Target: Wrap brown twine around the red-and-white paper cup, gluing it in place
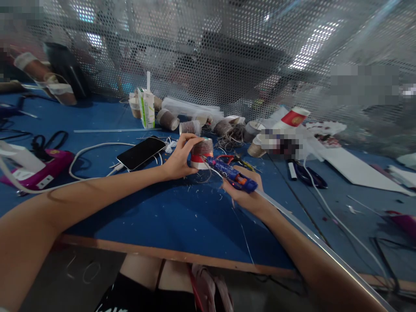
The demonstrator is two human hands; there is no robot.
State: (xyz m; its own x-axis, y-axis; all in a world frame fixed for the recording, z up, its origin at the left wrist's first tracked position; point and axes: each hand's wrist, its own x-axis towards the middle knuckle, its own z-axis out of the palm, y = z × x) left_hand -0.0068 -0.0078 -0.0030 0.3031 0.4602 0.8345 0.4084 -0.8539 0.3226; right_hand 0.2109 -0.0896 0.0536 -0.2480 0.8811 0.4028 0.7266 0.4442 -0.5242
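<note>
My left hand point(181, 160) grips a red and white paper cup point(202, 157) that stands upside down on the blue table. Brownish cord is wound around the cup's upper part. In my right hand point(245, 190) is a blue glue gun point(230, 172), its nozzle at the cup's side, touching or very close. A long clear glue stick point(312, 236) runs out of the gun's back end and along my right forearm. Just behind the gun lies a tool with red and yellow handles point(245, 162), partly hidden.
A phone point(141, 153) on a white cable lies left of the cup. Behind stand a drink carton point(147, 108) and several cord-wrapped cups point(167, 119), near a perforated metal screen point(182, 56). Purple power strip point(42, 173) at left; blue-handled scissors point(308, 174) and white board point(360, 169) at right.
</note>
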